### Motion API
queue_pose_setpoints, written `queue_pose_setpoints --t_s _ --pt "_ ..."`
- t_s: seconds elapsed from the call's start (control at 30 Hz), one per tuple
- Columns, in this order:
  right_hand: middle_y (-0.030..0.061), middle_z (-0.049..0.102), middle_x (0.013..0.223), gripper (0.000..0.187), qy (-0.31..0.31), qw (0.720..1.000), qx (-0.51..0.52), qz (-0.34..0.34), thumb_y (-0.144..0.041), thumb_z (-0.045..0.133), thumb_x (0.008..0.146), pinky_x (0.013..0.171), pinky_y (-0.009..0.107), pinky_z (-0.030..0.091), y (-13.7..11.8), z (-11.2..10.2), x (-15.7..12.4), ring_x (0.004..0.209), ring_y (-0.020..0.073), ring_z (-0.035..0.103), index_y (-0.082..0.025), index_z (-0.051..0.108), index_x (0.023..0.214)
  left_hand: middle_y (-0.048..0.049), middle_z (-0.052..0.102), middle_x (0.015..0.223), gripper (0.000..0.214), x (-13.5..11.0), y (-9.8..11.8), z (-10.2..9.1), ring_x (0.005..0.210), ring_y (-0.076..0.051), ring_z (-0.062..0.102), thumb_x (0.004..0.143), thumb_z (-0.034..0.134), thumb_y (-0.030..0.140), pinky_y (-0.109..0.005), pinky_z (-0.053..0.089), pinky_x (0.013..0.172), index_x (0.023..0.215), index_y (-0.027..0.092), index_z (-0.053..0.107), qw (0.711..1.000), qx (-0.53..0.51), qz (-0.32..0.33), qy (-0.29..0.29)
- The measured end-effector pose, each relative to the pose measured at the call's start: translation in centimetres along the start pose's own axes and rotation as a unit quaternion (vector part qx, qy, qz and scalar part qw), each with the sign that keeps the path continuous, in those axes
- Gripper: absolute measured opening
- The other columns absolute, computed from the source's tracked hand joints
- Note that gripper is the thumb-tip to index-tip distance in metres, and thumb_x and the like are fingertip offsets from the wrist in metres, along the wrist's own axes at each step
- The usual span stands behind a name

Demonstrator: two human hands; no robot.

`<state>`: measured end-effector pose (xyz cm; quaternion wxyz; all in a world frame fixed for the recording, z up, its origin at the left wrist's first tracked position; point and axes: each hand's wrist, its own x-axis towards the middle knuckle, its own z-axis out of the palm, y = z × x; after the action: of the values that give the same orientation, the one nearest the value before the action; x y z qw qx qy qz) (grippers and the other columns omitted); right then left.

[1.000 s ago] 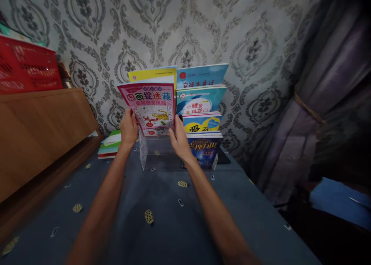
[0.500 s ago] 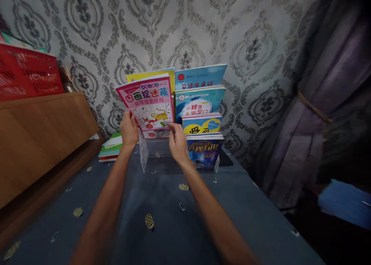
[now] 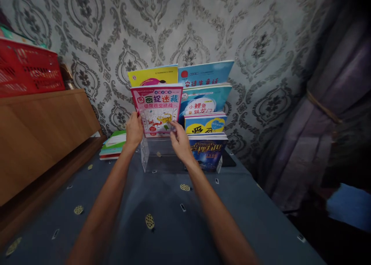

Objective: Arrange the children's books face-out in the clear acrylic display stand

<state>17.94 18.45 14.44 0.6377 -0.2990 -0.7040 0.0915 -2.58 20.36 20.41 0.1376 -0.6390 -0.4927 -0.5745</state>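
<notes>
My left hand (image 3: 135, 130) is closed around the left edge of a pink picture book (image 3: 156, 107) with a tiger and a fox on its cover. My right hand (image 3: 181, 142) touches the lower right of the cover, its fingers stretched out against the front. The book stands nearly upright in the left half of a clear acrylic rack (image 3: 162, 158), before a yellow book (image 3: 153, 75). Stepped up in the right half are a dark blue book (image 3: 206, 155), a yellow and blue one (image 3: 203, 124), a turquoise one (image 3: 213, 97) and a blue one (image 3: 208, 72).
Left of the rack lies a small stack of books (image 3: 114, 143) on the dark patterned tablecloth (image 3: 124, 218). A wooden cabinet (image 3: 43, 137) with a red basket (image 3: 31, 72) stands at the left. Wallpaper (image 3: 191, 33) rises behind; a curtain (image 3: 307, 122) hangs at the right.
The pink book has shifted right and down and straightened from its tilt, covering less of the yellow book. My left hand has moved right with it; my right hand slightly right.
</notes>
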Motion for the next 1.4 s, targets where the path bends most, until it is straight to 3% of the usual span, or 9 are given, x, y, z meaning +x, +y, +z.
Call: queue_pose_setpoints --t_s 0.17,0.27,0.47,0.7,1.2,1.4 --pt "0.0115 0.053 0.148 0.041 0.032 0.999 -0.014 0.009 -0.021 0.046 0.095 0.116 0.058 0.04 -0.4 0.1 -0.1 0.143 0.0271 0.044 -0.026 0.056 0.135 -0.0061 0.061 0.078 0.012 -0.3 -0.2 0.2 0.079 -0.026 0.064 0.096 0.043 0.027 -0.039 0.049 0.08 0.086 0.023 0.048 0.997 0.042 -0.039 -0.045" --pt "0.0134 0.052 0.149 0.041 0.036 0.999 -0.018 0.014 -0.022 0.046 0.095 0.115 0.058 0.04 -0.5 0.1 -0.1 0.144 0.0282 0.042 -0.024 0.057 0.135 -0.0071 0.063 0.083 0.003 -0.9 -0.3 0.1 0.083 -0.027 0.065 0.093 0.048 0.026 -0.04 0.05 0.082 0.093 0.023 0.049 0.998 0.051 -0.036 -0.03" --pt "0.0128 0.058 0.143 0.039 0.046 0.999 -0.023 0.009 -0.025 0.047 0.095 0.114 0.058 0.042 -0.4 0.1 0.0 0.141 0.029 0.046 -0.025 0.06 0.132 -0.0117 0.067 0.097 0.014 -1.3 -0.2 0.2 0.093 -0.03 0.066 0.09 0.05 0.024 -0.045 0.052 0.087 0.104 0.021 0.052 0.998 0.054 -0.041 -0.002" --pt "0.0132 0.063 0.136 0.04 0.045 0.999 -0.009 -0.001 -0.025 0.047 0.094 0.112 0.057 0.044 0.0 0.3 0.0 0.135 0.0288 0.053 -0.024 0.061 0.132 -0.0122 0.067 0.097 0.015 -1.6 0.2 0.2 0.093 -0.03 0.067 0.097 0.041 0.028 -0.042 0.051 0.084 0.098 0.022 0.054 0.994 0.097 -0.041 -0.006" --pt "0.0159 0.058 0.143 0.041 0.016 1.0 -0.014 0.014 -0.03 0.049 0.095 0.114 0.056 0.042 0.9 0.4 -0.2 0.139 0.0297 0.05 -0.02 0.06 0.133 -0.0076 0.068 0.084 0.017 1.0 -0.3 0.8 0.084 -0.025 0.065 0.098 0.045 0.031 -0.033 0.045 0.074 0.087 0.023 0.055 0.991 0.086 -0.095 -0.03" --pt "0.0122 0.059 0.144 0.041 0.004 1.0 -0.012 0.024 -0.029 0.049 0.094 0.116 0.053 0.04 0.9 0.2 -0.1 0.14 0.027 0.048 -0.022 0.06 0.134 -0.011 0.07 0.097 0.021 1.3 0.8 0.3 0.091 -0.026 0.066 0.101 0.04 0.029 -0.031 0.044 0.075 0.095 0.02 0.058 0.978 0.153 -0.12 -0.082"
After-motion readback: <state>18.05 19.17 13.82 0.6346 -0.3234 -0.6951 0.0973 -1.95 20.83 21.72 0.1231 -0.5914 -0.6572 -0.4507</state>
